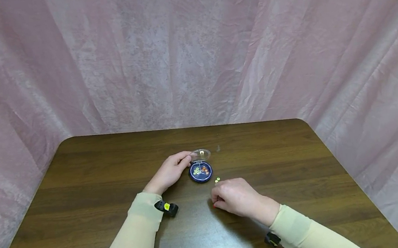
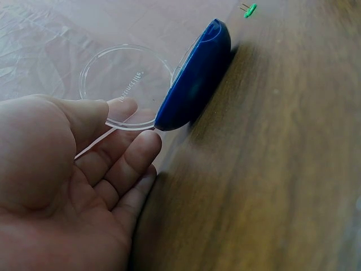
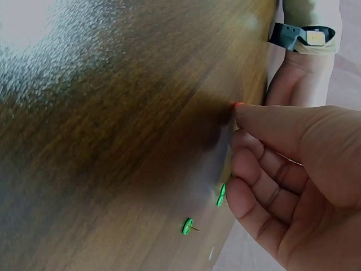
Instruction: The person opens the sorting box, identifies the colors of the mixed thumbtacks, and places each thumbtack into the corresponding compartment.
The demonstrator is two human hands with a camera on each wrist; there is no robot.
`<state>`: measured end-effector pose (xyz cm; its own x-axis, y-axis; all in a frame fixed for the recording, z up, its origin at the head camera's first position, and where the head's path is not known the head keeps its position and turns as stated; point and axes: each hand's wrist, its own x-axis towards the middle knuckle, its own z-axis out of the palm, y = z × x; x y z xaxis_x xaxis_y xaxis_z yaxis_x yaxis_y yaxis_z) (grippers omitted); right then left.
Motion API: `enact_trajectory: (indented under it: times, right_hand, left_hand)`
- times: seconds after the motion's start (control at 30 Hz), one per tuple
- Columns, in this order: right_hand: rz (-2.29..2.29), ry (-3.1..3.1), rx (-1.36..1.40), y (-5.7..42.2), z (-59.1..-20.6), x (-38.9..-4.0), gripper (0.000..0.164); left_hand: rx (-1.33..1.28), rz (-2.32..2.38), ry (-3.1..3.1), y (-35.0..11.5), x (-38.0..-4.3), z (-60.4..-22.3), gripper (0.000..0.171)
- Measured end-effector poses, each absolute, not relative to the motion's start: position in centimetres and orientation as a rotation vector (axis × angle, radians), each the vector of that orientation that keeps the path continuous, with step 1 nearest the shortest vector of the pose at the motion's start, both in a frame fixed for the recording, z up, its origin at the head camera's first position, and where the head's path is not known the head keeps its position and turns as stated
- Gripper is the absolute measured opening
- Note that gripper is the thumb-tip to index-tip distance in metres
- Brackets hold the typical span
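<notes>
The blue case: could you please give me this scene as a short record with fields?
Case: blue, round case, open on the table
Contents: green tacks and orange pieces, separate compartments
Left hand: holds clear lid
Right hand: pinches small red-orange piece
Loose: two green tacks outside, between case and right hand

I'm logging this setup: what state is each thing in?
Blue case: open, on the table
Clear lid: raised, held at its edge by the left hand
Tacks inside the case: green and orange, in separate compartments
Loose green tacks: lying on the table
Red-orange tack: pinched by the right hand, mostly hidden
</notes>
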<state>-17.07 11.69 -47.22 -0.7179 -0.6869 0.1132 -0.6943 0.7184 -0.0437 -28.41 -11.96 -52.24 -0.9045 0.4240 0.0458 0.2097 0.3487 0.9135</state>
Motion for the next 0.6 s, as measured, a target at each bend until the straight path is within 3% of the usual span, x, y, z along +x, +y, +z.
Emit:
enact_trajectory:
  times: [0.6]
  right_hand:
    - [0.051,-2.648,1.158,11.94,-47.58,-16.88,0.023]
  left_hand:
    - [0.564,1.591,2.424,-11.95,-28.34,-52.38,0.033]
